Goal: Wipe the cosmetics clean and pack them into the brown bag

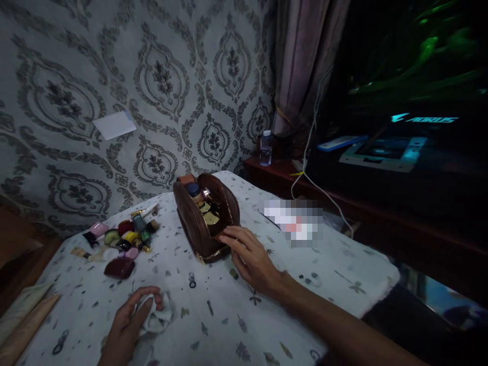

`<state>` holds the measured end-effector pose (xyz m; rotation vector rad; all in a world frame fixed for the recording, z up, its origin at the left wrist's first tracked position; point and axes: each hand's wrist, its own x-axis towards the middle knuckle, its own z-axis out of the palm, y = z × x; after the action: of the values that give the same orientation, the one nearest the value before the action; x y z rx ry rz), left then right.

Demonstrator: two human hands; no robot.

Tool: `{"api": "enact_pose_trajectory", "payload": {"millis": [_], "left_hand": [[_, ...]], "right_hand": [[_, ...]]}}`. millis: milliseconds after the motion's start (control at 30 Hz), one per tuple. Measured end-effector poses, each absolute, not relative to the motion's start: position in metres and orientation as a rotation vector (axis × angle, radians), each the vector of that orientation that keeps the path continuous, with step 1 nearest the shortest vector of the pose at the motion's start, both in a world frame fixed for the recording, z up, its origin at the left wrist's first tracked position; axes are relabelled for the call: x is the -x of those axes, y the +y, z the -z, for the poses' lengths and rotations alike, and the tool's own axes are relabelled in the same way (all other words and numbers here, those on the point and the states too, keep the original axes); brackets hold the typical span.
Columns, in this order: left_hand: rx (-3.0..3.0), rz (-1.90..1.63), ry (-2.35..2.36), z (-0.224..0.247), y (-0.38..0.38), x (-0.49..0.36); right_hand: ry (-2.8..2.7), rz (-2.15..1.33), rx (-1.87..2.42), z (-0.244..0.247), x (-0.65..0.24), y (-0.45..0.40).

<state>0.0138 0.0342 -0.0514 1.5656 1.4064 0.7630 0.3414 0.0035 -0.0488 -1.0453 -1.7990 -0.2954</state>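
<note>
A brown leather cosmetic bag (190,231) stands unzipped on the patterned cloth. Inside it show a dark-lidded jar (193,190) and some gold-coloured items (210,217). My right hand (253,259) is at the bag's near right rim, fingertips over the edge and thumb on the outer side. My left hand (131,317) is closed round a crumpled white cloth (159,315) low over the table. Left of the bag lies a pile of small cosmetics, with a yellow container (130,237), a green bottle (140,226), a pink tube (98,229) and a dark red case (119,268).
Beyond the table's right side, a clear bottle (266,148) stands on a dark wooden ledge with a white cable (324,190) hanging nearby. A blurred-out white item (292,222) lies right of the bag. Patterned wallpaper backs the table; a dark AORUS-branded screen (423,119) is at right.
</note>
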Motion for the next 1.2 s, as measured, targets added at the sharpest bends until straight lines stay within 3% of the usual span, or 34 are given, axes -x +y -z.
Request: {"api": "enact_pose_trajectory", "payload": {"millis": [700,1200], "left_hand": [[-1.519,-0.749,1.25,0.049,0.028,-0.014],[-1.883,-0.843,1.107,0.043,0.019,-0.014]], "right_hand": [[-1.786,0.308,1.027,0.055,-0.34,0.006],[-1.823,0.473,1.046,0.051,-0.338,0.01]]}}
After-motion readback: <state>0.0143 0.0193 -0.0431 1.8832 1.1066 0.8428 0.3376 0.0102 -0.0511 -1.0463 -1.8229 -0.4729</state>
